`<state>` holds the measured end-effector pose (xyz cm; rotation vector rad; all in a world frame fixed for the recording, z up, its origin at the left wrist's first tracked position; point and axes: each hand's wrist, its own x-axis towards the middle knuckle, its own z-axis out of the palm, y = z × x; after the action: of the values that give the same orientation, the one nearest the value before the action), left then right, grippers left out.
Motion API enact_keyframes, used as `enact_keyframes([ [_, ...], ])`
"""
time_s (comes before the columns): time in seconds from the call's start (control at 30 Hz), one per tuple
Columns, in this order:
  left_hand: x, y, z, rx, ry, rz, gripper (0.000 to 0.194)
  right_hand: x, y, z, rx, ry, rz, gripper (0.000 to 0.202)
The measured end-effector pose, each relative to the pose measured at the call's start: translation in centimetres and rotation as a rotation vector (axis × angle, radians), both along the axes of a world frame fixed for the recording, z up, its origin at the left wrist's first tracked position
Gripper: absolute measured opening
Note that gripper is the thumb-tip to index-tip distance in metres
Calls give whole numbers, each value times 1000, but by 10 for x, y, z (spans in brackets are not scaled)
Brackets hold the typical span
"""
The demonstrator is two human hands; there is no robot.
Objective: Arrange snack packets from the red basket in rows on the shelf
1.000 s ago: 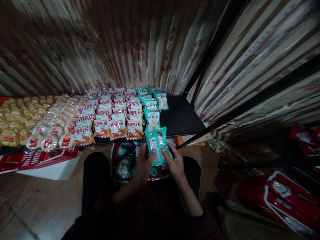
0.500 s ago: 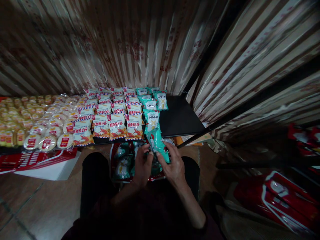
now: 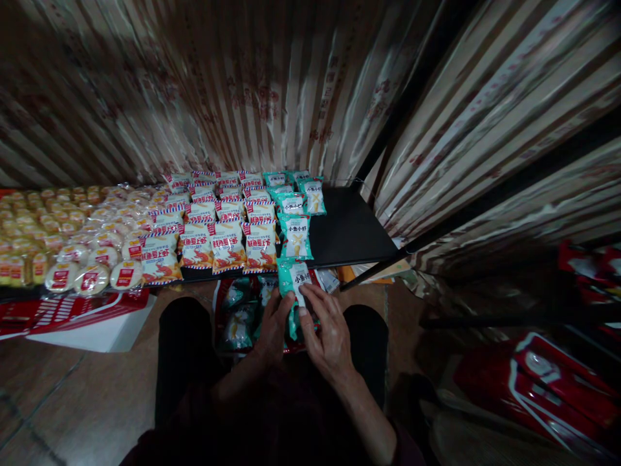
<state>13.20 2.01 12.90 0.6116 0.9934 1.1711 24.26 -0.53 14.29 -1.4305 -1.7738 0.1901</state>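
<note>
Between my hands is a teal snack bag (image 3: 297, 277) with a white label, its printed front facing up. My left hand (image 3: 274, 323) grips its left edge with thumb and fingers. On its right side my right hand (image 3: 324, 329) is closed, the fingers lying over the front. Below, an opened red package (image 3: 220, 323) between my knees holds several more teal bags (image 3: 239, 327). Just beyond my hands, a column of teal bags (image 3: 297, 237) lies on the black shelf (image 3: 352, 226).
Left of the teal column lie rows of white and orange snack bags (image 3: 227, 246), then round wrapped cakes (image 3: 92, 278) and small yellow packs (image 3: 39, 265). A striped curtain (image 3: 272, 97) hangs behind. A black metal bar (image 3: 373, 268) slants at right, above red packages (image 3: 557, 388).
The teal bag has been turned from its plain side to its labelled front and straightened. My left hand has come onto its left edge; my right hand has shifted slightly lower.
</note>
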Motion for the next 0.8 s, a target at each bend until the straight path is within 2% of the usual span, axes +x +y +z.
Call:
enact_keyframes([
  [0.2,1,3,4,-71,-120,-72,56,4,2,-2,-14,163,46,32],
  [0.37,-4,3,3,-159,-223,-88,59,13,7,-9,-79,331,-124,27],
  [0.47,-5,4,3,-178,-268,-74,61,18,12,-18,-208,447,-178,38],
  [0.6,-7,6,2,-156,-299,-75,63,22,16,-29,-451,622,-138,55],
  [0.8,-7,11,1,-176,-301,-53,59,20,17,-34,-523,698,-106,55],
])
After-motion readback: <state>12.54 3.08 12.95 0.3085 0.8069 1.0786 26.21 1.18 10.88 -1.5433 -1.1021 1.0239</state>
